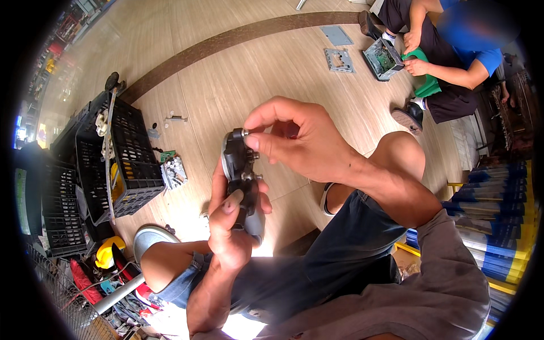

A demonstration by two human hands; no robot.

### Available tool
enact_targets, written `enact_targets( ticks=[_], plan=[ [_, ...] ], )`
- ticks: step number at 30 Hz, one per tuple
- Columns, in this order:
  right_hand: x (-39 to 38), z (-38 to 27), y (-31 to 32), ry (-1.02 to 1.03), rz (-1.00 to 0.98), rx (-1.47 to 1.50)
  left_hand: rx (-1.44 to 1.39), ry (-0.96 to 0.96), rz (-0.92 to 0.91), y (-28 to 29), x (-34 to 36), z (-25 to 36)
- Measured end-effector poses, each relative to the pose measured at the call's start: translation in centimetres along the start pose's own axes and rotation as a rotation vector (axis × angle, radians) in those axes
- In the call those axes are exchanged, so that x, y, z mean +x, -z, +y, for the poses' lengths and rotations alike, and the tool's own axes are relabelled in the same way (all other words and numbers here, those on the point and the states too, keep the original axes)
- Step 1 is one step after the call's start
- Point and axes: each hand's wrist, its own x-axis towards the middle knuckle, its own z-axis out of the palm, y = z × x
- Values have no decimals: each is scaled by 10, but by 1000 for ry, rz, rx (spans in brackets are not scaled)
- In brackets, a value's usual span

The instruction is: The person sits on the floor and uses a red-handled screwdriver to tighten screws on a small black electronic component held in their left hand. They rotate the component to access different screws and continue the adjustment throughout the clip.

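Note:
Just above my lap, my left hand (228, 238) is wrapped round a black and grey mechanical part (235, 158). Several small silver knobs or screws stick out along its right side, and my left thumb presses on its lower half. My right hand (306, 139) reaches in from the right. Its thumb and forefinger pinch a small silver screw-like knob (246, 132) at the part's upper end. Whether that knob is loose or still fixed to the part, I cannot tell. My fingers hide some of the part's lower end.
Black plastic crates (122, 153) stand at the left, with a small parts pile (174, 171) beside them. At the upper right a person in blue handles a metal box with a circuit board (383, 58). Two flat metal plates (340, 60) lie nearby. Blue and yellow stacks (493, 215) line the right.

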Motion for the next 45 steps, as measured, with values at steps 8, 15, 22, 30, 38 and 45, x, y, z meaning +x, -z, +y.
enact_targets(
  ticks=[8,15,22,30,38,45],
  plan=[
    [3,0,1,-92,-23,-22,12,-21,-27,0,1,0],
    [0,-4,0,-17,20,-64,-1,-16,-7,0,1,-2],
    [-1,-5,-1,21,34,-56,-23,-15,-17,0,0,-2],
    [-2,-3,-2,-15,29,-58,-35,-15,-35,1,1,-4],
    [-2,-4,-3,76,56,-63,-64,-42,-33,0,1,-2],
    [0,-1,-1,-27,18,-87,-73,-19,-74,4,1,-4]
  ],
)
